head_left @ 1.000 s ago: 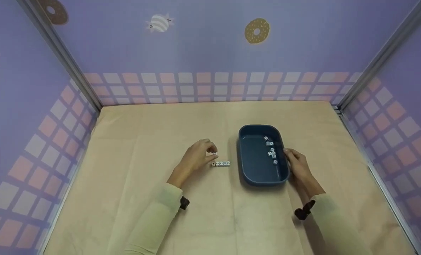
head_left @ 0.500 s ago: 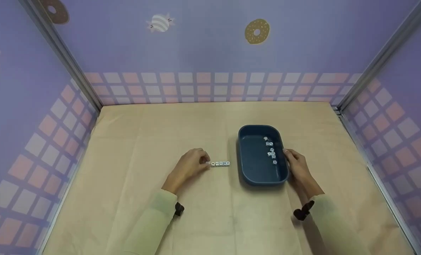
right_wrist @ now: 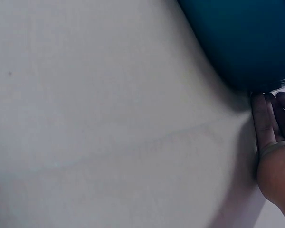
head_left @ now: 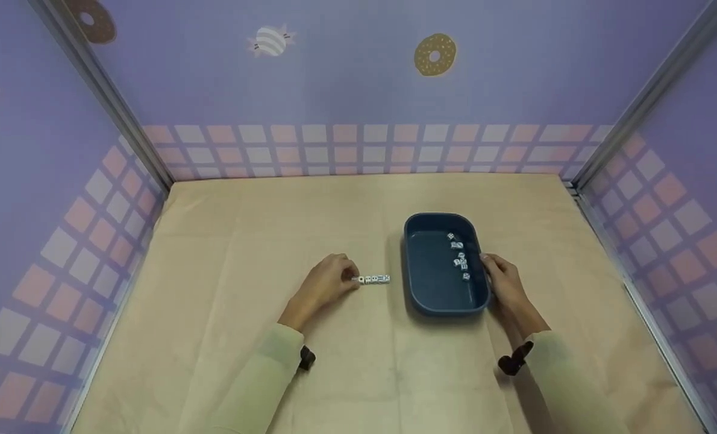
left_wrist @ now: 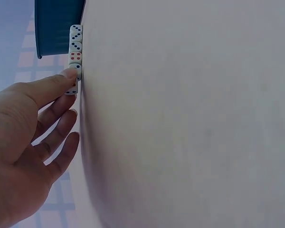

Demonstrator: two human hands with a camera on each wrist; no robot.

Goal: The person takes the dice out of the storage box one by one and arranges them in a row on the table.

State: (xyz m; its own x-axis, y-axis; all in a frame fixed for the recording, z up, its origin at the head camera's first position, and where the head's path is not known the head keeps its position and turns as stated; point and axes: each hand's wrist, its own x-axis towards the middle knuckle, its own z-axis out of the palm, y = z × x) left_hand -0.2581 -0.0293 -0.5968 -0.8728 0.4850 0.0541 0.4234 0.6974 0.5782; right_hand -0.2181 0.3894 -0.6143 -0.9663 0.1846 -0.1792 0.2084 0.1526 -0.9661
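Note:
Several white dice (head_left: 375,279) stand in a short row on the cloth, left of a deep blue tray (head_left: 413,289). My left hand (head_left: 325,283) pinches a die (left_wrist: 72,90) at the left end of this row, thumb in front. In the left wrist view that die lines up with the others, and its face is partly covered by the thumb. My right hand (head_left: 506,283) holds the tray's right side, thumb at the rim and fingers (right_wrist: 261,118) against the outer wall low down. Inside the tray, several more dice (head_left: 462,263) lie scattered towards the right.
A beige cloth (head_left: 262,229) covers the table. Purple walls (head_left: 358,78) with pink and white checks enclose its back and both sides. Dark wrist cameras (head_left: 307,358) sit at both cuffs.
My left hand has come down and left with a die, bringing it to the left end of the row. My right hand and the tray have stayed about the same.

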